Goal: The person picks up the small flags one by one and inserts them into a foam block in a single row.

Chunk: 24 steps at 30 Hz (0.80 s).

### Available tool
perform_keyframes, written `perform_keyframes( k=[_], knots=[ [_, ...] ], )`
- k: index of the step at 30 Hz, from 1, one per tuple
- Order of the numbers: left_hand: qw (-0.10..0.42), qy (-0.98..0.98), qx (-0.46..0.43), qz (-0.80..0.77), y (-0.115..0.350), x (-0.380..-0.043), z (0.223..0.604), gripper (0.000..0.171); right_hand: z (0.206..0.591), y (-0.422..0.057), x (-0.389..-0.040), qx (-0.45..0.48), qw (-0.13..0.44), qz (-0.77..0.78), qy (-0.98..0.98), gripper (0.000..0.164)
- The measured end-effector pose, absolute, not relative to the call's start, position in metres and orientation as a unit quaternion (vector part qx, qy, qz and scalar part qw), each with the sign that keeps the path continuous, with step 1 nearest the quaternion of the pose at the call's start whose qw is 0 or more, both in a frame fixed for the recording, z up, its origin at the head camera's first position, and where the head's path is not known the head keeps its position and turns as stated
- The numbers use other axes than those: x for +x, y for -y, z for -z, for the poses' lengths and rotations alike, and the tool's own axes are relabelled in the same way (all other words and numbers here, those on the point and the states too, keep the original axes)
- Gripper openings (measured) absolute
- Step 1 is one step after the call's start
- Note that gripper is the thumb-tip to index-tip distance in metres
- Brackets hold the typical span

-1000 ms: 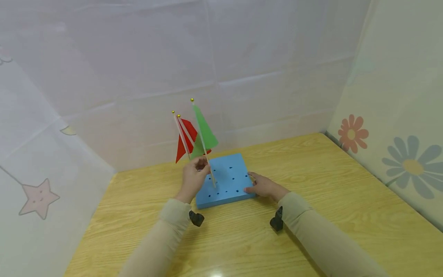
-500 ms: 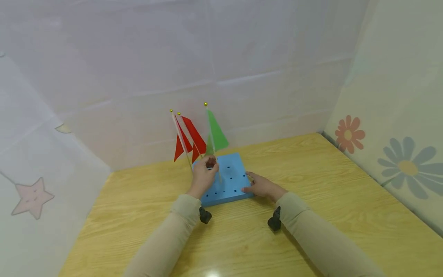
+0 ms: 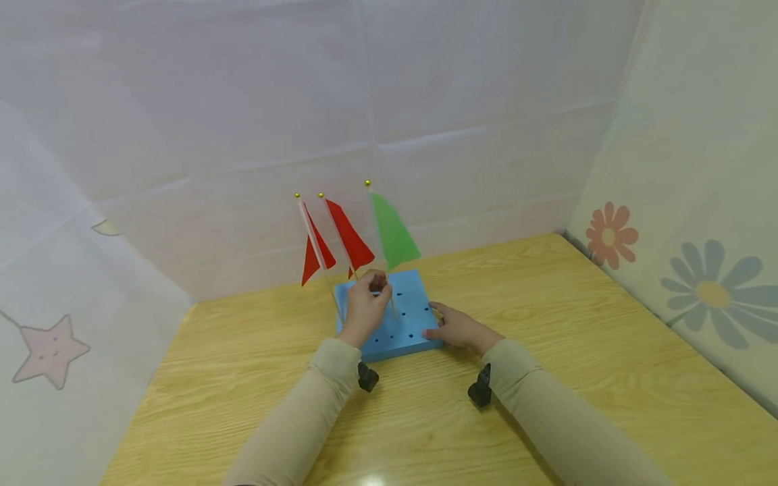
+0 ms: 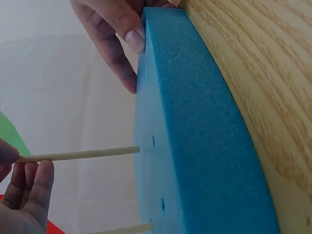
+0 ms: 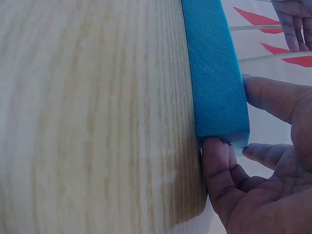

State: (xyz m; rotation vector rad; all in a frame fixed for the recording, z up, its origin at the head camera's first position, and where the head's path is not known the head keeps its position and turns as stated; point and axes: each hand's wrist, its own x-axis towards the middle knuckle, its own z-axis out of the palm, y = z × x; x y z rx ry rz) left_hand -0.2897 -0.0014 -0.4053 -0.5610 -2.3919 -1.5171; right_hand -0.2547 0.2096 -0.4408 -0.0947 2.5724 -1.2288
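Observation:
My left hand point(image 3: 366, 307) pinches the wooden stick of a green flag point(image 3: 394, 233) above a blue foam board point(image 3: 407, 282) with several holes. In the left wrist view, the lower end of the stick point(image 4: 92, 154) is at the board's surface; whether it enters a hole I cannot tell. Two red flags, one at the left point(image 3: 315, 243) and one nearer the middle point(image 3: 351, 236), stand tilted on the board, each with a gold ball on top. At the board's right side my right hand point(image 3: 458, 329) holds its edge, thumb on top and fingers against the side.
The board lies on a wood-grain table point(image 3: 547, 324). A pale cloth wall point(image 3: 474, 182) rises behind it, and a flower-printed wall point(image 3: 681, 189) stands at the right. Black wrist cameras sit on both cuffs.
My left hand has carried the green flag rightward over the board, away from the red flags, and its stick stands more upright. The right hand keeps its hold on the board's edge.

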Motion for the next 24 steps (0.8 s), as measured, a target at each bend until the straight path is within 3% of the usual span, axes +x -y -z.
perform_keyframes(
  k=[24],
  knots=[
    [0.13,0.806,-0.184,0.547,-0.01,-0.298,0.418,0.009,0.438,-0.208,-0.252,-0.029,0.147,0.44,-0.885,0.082]
  ],
)
